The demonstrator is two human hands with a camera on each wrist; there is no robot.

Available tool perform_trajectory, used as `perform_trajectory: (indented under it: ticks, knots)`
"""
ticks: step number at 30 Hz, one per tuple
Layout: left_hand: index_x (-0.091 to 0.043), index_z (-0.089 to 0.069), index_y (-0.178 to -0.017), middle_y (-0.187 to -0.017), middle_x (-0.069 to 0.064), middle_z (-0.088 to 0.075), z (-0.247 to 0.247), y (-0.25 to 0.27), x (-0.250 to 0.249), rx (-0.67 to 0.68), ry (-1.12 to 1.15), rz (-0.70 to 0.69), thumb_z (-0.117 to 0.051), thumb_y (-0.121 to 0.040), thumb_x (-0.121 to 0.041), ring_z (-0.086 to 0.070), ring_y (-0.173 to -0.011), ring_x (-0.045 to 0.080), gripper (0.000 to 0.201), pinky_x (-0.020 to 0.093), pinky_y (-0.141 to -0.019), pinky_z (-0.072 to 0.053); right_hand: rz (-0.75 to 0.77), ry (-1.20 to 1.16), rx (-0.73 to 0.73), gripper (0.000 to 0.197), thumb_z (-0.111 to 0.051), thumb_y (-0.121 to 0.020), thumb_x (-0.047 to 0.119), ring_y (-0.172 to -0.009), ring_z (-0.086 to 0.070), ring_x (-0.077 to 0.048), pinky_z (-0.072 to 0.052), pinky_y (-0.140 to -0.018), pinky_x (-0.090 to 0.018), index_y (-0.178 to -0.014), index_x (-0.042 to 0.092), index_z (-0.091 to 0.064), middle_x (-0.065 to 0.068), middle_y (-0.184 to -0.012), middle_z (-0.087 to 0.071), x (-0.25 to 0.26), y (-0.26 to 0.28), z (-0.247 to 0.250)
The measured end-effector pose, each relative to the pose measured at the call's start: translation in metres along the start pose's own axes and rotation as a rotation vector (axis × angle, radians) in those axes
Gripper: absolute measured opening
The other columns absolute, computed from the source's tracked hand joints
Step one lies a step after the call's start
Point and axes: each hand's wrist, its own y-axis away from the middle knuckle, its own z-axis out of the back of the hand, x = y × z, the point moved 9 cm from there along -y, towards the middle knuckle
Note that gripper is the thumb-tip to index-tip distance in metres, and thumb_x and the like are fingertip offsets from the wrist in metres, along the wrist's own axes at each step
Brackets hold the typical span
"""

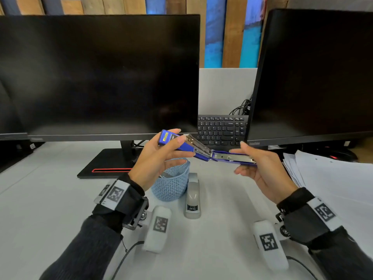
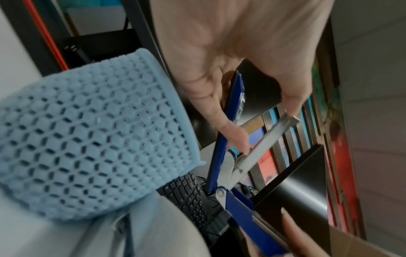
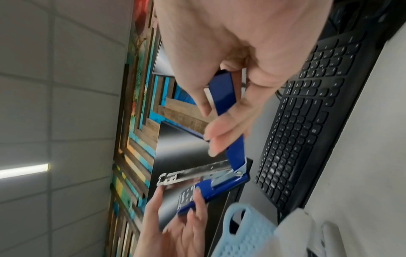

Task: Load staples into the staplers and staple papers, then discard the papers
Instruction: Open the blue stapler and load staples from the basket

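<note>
A blue stapler (image 1: 203, 152) is held in the air over the desk, swung wide open at its hinge. My left hand (image 1: 161, 148) grips the end with the yellow label, thumb and fingers curled round it. My right hand (image 1: 252, 162) pinches the other blue half, thumb on top and fingers beneath. The bare metal staple channel (image 3: 197, 171) shows between the halves in the right wrist view. In the left wrist view the stapler (image 2: 222, 139) runs down from my fingers (image 2: 232, 132). A grey stapler (image 1: 192, 197) lies shut on the desk below. White papers (image 1: 333, 178) are stacked at the right.
A light blue mesh basket (image 1: 171, 184) stands just under my left hand, beside the grey stapler. Two dark monitors (image 1: 96, 77) fill the back, with a black keyboard (image 1: 221, 130) between them. The monitor's base (image 1: 107, 164) sits left of the basket.
</note>
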Motion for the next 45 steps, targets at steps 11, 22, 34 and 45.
perform_trajectory:
  ticks: [11, 22, 34, 45]
  knots:
    - [-0.023, -0.038, -0.136, -0.086, -0.001, -0.076, 0.017, -0.004, -0.002, -0.172, -0.085, -0.087, -0.069, -0.072, -0.043, -0.074, -0.081, 0.018, 0.074, 0.023, -0.061, -0.056, -0.023, -0.001, 0.103, 0.021, -0.053, -0.096, 0.012, -0.078, -0.074, -0.033, -0.061, -0.066, -0.024, -0.098, 0.011, -0.074, -0.012, -0.099, -0.075, 0.002, 0.017, -0.026]
    - [-0.031, -0.020, -0.147, -0.102, -0.002, -0.070, 0.037, 0.003, -0.015, -0.372, -0.271, -0.231, -0.056, -0.092, -0.041, -0.066, -0.074, -0.007, 0.066, 0.017, -0.064, -0.052, -0.061, -0.117, 0.376, 0.028, -0.050, -0.094, -0.001, -0.092, -0.072, -0.036, -0.060, -0.075, -0.027, -0.118, 0.003, -0.064, -0.009, -0.110, -0.074, 0.001, 0.039, -0.067]
    - [-0.029, -0.047, -0.125, -0.120, 0.006, -0.068, 0.022, -0.005, 0.008, -0.218, 0.081, -0.017, -0.043, -0.098, -0.043, -0.071, -0.099, 0.021, 0.030, 0.035, -0.080, -0.058, -0.101, -0.212, 0.567, 0.051, -0.068, -0.074, 0.009, -0.098, -0.070, -0.038, -0.059, -0.084, -0.033, -0.122, 0.022, -0.057, 0.000, -0.123, -0.069, -0.005, 0.063, -0.108]
    - [-0.018, -0.037, -0.100, -0.060, -0.002, -0.039, 0.038, -0.011, 0.019, -0.329, 0.410, 0.027, -0.041, -0.096, -0.054, -0.034, -0.050, 0.013, 0.037, 0.023, -0.048, -0.039, -0.063, 0.026, 0.628, 0.045, -0.070, -0.079, 0.025, -0.098, -0.071, -0.034, -0.055, -0.091, -0.045, -0.122, 0.015, -0.062, -0.006, -0.125, -0.065, -0.007, 0.067, -0.129]
